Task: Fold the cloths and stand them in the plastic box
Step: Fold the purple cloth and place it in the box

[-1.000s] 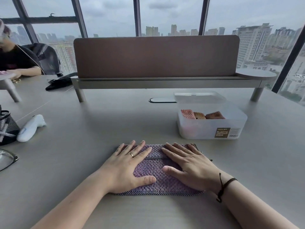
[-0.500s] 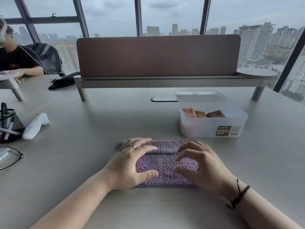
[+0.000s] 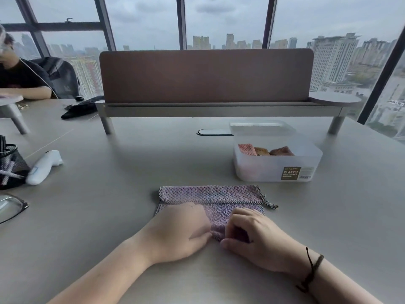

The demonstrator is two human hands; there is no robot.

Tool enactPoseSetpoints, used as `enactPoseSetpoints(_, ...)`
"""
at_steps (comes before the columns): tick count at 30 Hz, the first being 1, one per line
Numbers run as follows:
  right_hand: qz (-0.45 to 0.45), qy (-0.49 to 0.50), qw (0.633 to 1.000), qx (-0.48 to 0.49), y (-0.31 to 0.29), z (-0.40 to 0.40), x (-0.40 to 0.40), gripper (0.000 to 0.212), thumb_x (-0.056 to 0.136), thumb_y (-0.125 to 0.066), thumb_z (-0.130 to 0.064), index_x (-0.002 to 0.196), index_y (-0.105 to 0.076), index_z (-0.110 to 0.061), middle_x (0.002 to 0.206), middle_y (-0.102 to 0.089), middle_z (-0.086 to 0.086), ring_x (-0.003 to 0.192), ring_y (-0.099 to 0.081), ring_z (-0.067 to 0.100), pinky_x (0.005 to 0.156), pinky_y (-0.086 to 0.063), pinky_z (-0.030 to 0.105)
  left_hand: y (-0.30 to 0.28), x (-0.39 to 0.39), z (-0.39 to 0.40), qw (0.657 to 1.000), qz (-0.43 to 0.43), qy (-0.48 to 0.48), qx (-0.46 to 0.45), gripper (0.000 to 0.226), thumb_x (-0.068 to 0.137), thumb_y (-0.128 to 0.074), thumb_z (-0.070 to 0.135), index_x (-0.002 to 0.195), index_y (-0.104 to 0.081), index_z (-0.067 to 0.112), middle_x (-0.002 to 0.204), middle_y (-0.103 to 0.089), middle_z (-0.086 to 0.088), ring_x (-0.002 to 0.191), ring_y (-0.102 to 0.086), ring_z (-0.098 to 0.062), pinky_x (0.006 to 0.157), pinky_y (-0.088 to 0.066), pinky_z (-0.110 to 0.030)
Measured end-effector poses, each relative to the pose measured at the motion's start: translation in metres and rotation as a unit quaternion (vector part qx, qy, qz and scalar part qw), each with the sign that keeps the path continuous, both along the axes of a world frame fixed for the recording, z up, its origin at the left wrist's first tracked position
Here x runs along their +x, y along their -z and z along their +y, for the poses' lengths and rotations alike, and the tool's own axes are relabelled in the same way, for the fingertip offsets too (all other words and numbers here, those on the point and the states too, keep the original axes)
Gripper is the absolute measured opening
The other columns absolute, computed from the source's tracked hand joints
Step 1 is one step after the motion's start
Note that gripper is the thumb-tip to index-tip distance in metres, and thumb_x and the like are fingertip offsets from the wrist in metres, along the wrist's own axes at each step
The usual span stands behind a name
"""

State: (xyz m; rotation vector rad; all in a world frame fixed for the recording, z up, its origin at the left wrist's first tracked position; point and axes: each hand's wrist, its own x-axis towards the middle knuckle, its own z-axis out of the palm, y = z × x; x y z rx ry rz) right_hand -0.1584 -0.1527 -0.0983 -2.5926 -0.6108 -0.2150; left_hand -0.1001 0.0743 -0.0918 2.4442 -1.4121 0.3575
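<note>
On the table (image 3: 109, 216), the left hand (image 3: 177, 231) grips the purple cloth (image 3: 210, 196) at its near edge, fingers curled under, hidden. The right hand (image 3: 252, 235) pinches the same edge. The plastic box (image 3: 276, 170) sits at two o'clock, holding folded cloths (image 3: 265, 150).

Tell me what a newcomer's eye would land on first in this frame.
Likely the purple cloth lying partly folded on the near middle of the table, with the left hand and right hand gripping its near edge. Next, the translucent plastic box farther back to the right, with three folded cloths standing inside.
</note>
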Motion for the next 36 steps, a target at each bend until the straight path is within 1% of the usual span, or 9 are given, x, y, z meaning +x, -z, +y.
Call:
enactPoseSetpoints(4,-0.002,0.031,0.999,-0.042,0.000,0.004,-0.004,0.055,0.066,-0.056,-0.081,0.095,-0.056,-0.034,0.090,-0.050,-0.021,0.087,-0.047,-0.001,0.081,-0.037,0.017,-0.001,0.000,0.000,0.999,-0.023,-0.025,-0.013,0.014,0.096,-0.052,0.037,0.092,-0.058,0.025,0.082,-0.064,0.010,0.076,-0.060,-0.009,0.063,-0.046,-0.026)
enactPoseSetpoints(9,-0.086,0.075,0.991,-0.071,0.003,0.011,-0.005,0.017,0.081,-0.053,-0.044,0.081,-0.049,-0.027,0.082,-0.056,-0.011,0.081,-0.056,0.013,0.072,-0.046,0.027,0.001,0.002,0.000,0.998,0.005,-0.040,-0.039,0.014,0.097,-0.045,0.042,0.102,-0.047,0.029,0.080,-0.065,0.010,0.069,-0.057,-0.007,0.056,-0.046,-0.025)
enactPoseSetpoints(15,-0.073,0.135,0.988,0.022,0.005,-0.001,0.000,0.029,0.091,-0.049,-0.050,0.081,-0.054,-0.023,0.076,-0.060,-0.011,0.074,-0.055,0.010,0.067,-0.046,0.030,0.003,0.001,0.008,0.997,0.045,-0.056,-0.016,0.057,0.083,-0.058,0.063,0.132,-0.047,0.036,0.098,-0.064,0.016,0.077,-0.055,0.008,0.072,-0.044,-0.017)
enactPoseSetpoints(21,-0.022,0.186,0.976,0.109,-0.003,-0.022,0.005,0.012,0.080,-0.075,-0.037,0.085,-0.065,-0.031,0.067,-0.064,-0.014,0.064,-0.058,0.005,0.064,-0.049,0.024,-0.002,0.024,0.026,0.969,0.154,-0.109,-0.157,0.030,0.083,-0.067,0.006,0.101,-0.066,0.029,0.080,-0.066,0.013,0.047,-0.045,-0.002,0.052,-0.039,-0.013)
enactPoseSetpoints(24,0.038,0.175,0.975,0.134,-0.008,-0.037,0.006,0.017,0.073,-0.083,-0.032,0.084,-0.070,-0.035,0.067,-0.066,-0.020,0.058,-0.056,0.001,0.058,-0.042,0.012,-0.002,0.041,0.041,0.952,0.191,-0.160,-0.176,0.025,0.084,-0.072,0.010,0.094,-0.066,0.033,0.091,-0.072,0.022,0.054,-0.058,-0.008,0.062,-0.050,-0.026)
enactPoseSetpoints(28,0.038,0.177,0.972,0.147,-0.007,-0.047,0.009,0.022,0.073,-0.083,-0.023,0.079,-0.070,-0.038,0.069,-0.068,-0.019,0.057,-0.055,0.001,0.058,-0.043,0.015,-0.001,0.051,0.049,0.944,0.199,-0.179,-0.194,0.021,0.081,-0.080,0.011,0.085,-0.070,0.029,0.095,-0.069,0.033,0.088,-0.065,0.013,0.082,-0.045,-0.006)
enactPoseSetpoints(31,-0.001,0.216,0.965,0.146,-0.004,-0.048,0.015,0.019,0.075,-0.081,-0.021,0.082,-0.070,-0.035,0.069,-0.069,-0.012,0.062,-0.059,0.005,0.061,-0.047,0.016,0.003,0.058,0.054,0.932,0.228,-0.188,-0.208,0.022,0.077,-0.084,0.012,0.084,-0.072,0.029,0.094,-0.073,0.026,0.091,-0.068,0.008,0.088,-0.048,-0.013)
enactPoseSetpoints(34,-0.027,0.244,0.961,0.127,-0.003,-0.046,0.020,0.017,0.075,-0.081,-0.021,0.083,-0.070,-0.031,0.066,-0.066,-0.014,0.063,-0.059,0.007,0.059,-0.045,0.015,0.002,0.061,0.056,0.929,0.230,-0.203,-0.206,0.023,0.074,-0.086,0.016,0.083,-0.075,0.034,0.086,-0.075,0.021,0.081,-0.071,-0.003,0.081,-0.054,-0.025)
enactPoseSetpoints(36,-0.038,0.253,0.961,0.107,-0.003,-0.043,0.022,0.016,0.075,-0.081,-0.024,0.083,-0.069,-0.031,0.066,-0.065,-0.014,0.059,-0.058,0.006,0.059,-0.046,0.018,0.002,0.059,0.056,0.939,0.198,-0.209,-0.185,0.021,0.074,-0.087,0.017,0.080,-0.077,0.034,0.069,-0.068,0.030,0.063,-0.062,0.005,0.064,-0.046,-0.015)
